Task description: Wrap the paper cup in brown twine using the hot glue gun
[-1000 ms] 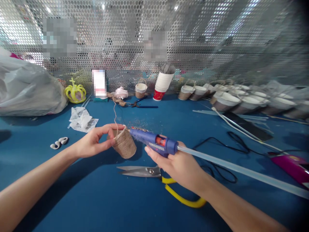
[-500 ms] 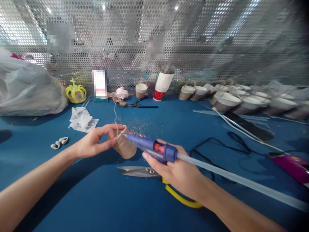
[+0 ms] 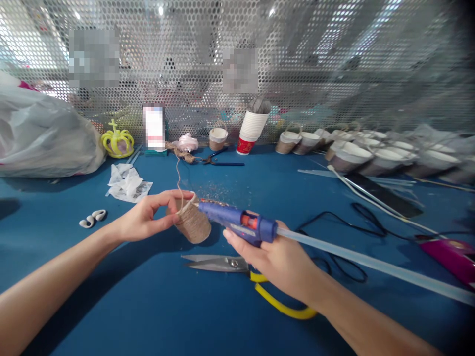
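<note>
Cup (image 3: 195, 225): wound with brown fibre, tilted above the counter (image 3: 159, 311), its mouth end at the left hand (image 3: 150, 216); whether its base touches down, I cannot tell.
Left hand: thumb and fingers clamped on the cup's rim, where the twine (image 3: 178, 173) comes down to them.
Twine: one loose strand, running back from the rim to a brown bundle (image 3: 186, 155).
Right hand (image 3: 276, 257): fingers wrapped round a blue glue gun (image 3: 224, 216), partly hidden behind it.
Glue gun: tip aimed left at the rim; touching or just beside it, I cannot tell.
Glue stick (image 3: 371, 260): long, translucent, jutting from the gun's rear toward the right edge.
Scissors (image 3: 218, 263): lying on the near side, blades pointing left, yellow handles partly hidden behind the right hand.
Back of counter: pliers (image 3: 230, 163), a leaning stack of paper cups (image 3: 254, 126), lined cups (image 3: 351, 158) crowded toward the right.
Left side: crumpled white paper (image 3: 128, 185), a yellow crown-shaped ornament (image 3: 118, 144), a plastic bag (image 3: 44, 136).
</note>
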Demonstrator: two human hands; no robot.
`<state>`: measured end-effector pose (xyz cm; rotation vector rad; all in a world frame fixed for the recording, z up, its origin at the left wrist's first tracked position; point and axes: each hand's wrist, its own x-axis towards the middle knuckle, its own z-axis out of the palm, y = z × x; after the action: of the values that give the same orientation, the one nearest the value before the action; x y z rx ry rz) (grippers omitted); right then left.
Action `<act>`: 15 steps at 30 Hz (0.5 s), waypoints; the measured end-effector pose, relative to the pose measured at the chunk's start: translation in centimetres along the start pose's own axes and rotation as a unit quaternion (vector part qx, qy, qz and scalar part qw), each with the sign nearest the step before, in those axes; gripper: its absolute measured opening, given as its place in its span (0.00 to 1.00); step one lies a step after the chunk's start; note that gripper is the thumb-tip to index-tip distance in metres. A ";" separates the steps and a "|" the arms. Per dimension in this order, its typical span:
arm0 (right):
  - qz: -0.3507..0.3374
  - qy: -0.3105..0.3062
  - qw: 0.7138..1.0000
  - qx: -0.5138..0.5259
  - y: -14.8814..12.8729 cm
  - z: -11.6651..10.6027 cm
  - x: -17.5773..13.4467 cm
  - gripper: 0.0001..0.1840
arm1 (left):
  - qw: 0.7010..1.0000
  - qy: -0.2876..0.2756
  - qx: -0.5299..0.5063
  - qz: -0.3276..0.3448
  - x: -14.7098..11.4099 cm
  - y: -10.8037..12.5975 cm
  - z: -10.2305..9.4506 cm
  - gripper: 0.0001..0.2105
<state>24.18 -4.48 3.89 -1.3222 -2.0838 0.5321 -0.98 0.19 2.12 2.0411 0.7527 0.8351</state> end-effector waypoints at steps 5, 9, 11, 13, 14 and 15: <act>0.001 -0.015 1.000 0.004 0.1 -0.3 0.7 0.14 | 1.000 0.004 -0.010 -0.006 0.0 -0.1 0.0 0.08; 0.010 -0.015 1.000 0.007 0.1 -0.2 0.8 0.14 | 1.000 0.005 -0.019 -0.012 -0.1 -0.1 0.1 0.08; 0.010 -0.012 1.000 0.006 0.0 -0.2 0.6 0.15 | 1.000 0.003 -0.018 -0.012 -0.1 -0.1 0.1 0.08; 0.014 -0.014 1.000 0.002 0.0 -0.2 0.4 0.15 | 1.000 0.002 -0.013 -0.008 -0.1 0.0 0.1 0.08; 0.017 -0.017 1.000 -0.001 0.0 -0.2 0.3 0.15 | 1.000 0.001 -0.011 -0.007 -0.1 0.0 0.0 0.08; 0.019 -0.021 1.000 -0.004 -0.1 -0.2 0.2 0.15 | 1.000 0.001 -0.010 -0.006 -0.1 0.0 0.0 0.08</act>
<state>24.21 -4.33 4.11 -1.3680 -2.0996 0.5725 -0.98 0.12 2.12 2.0163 0.7539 0.8361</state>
